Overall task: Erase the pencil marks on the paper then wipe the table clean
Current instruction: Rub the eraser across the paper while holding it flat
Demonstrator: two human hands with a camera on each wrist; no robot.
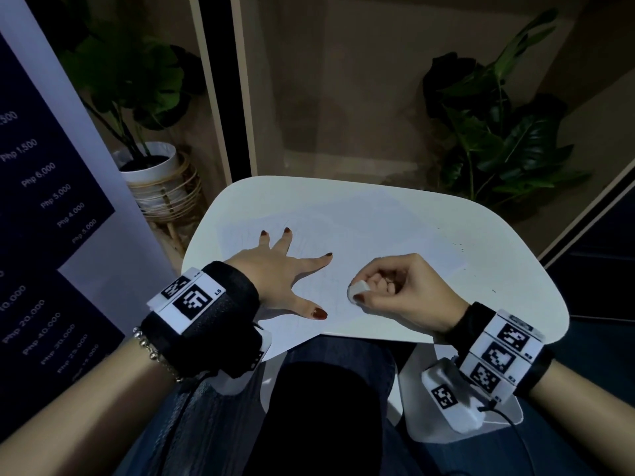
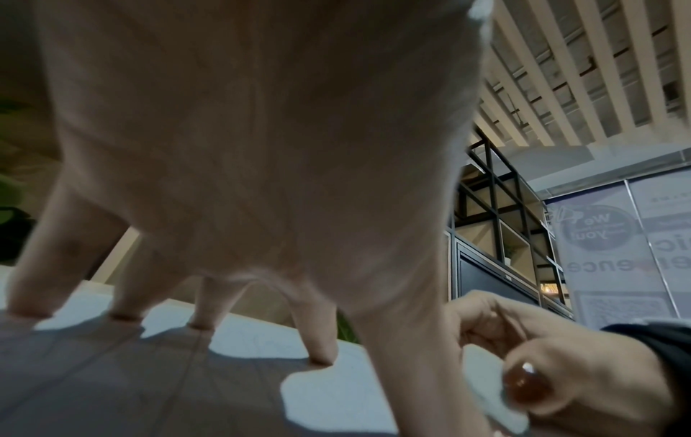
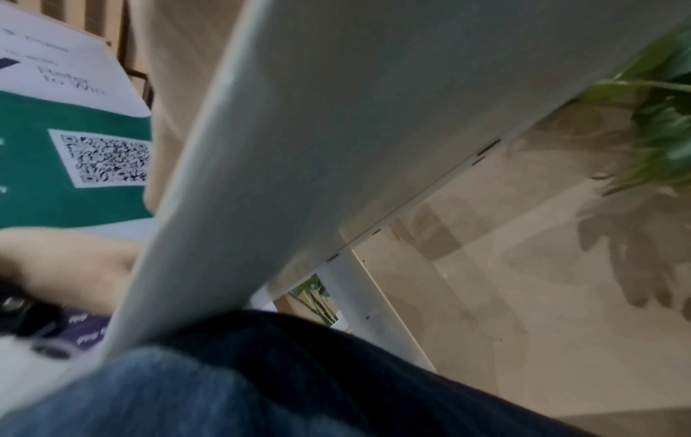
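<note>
- One sheet of paper is seen lying flat on the white tabletop; its near-left corner overhangs the tabletop edge above the lap.
- Faint pencil marks are made out on the paper between the two hands; they are too faint to count.
- One white eraser is pinched between thumb and forefinger of the right hand, other fingers curled in, the eraser at the paper near the marks.
- The left hand is laid spread on the paper, fingers straight, nothing gripped.
- A few dark specks are scattered on the tabletop, right of the paper.
- Two potted plants are counted: one in a white pot on a wicker stand at far left, one at far right.
- One price banner stands at left.
- Left wrist view only: the left hand is shown from below, four fingertips planted on the paper; the right hand is seen beside the thumb, and a black grid shelf behind.
- Right wrist view only: the tabletop underside, one white leg, jeans and a QR code on a green sign are shown; neither the eraser nor the right fingers are in that view.
</note>
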